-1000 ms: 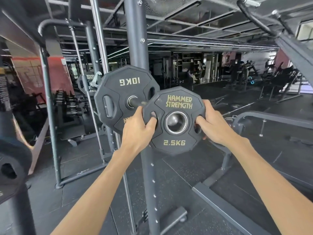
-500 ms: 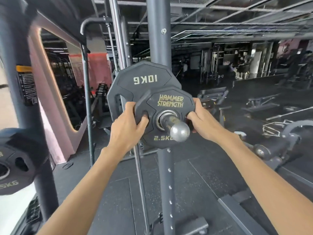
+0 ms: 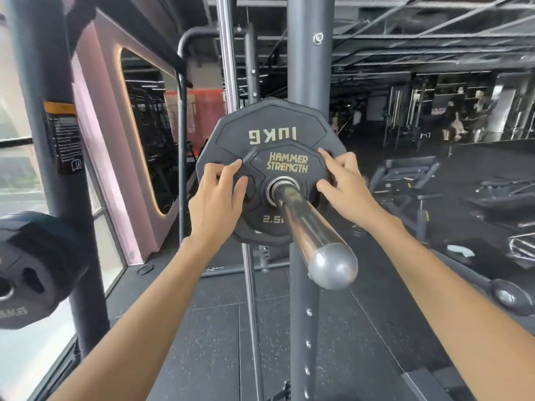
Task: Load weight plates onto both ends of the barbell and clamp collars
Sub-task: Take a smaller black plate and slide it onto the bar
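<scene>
Black many-sided 2.5 kg plate (image 3: 286, 164), gold HAMMER STRENGTH lettering, sits centre frame on the chrome barbell sleeve (image 3: 307, 227), close in front of the larger 10 kg plate (image 3: 272, 125). Left hand (image 3: 215, 198) has its grip closed on the small plate's left edge, thumb by the cut-out. Right hand (image 3: 344, 186) grips the right edge, fingers curled over the rim; both forearms reach up from the lower corners.

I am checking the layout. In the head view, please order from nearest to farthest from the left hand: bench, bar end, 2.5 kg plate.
1. 2.5 kg plate: in the grip of the left hand.
2. Bar end: lower right, nearer the camera.
3. Bench: far right, behind.
</scene>
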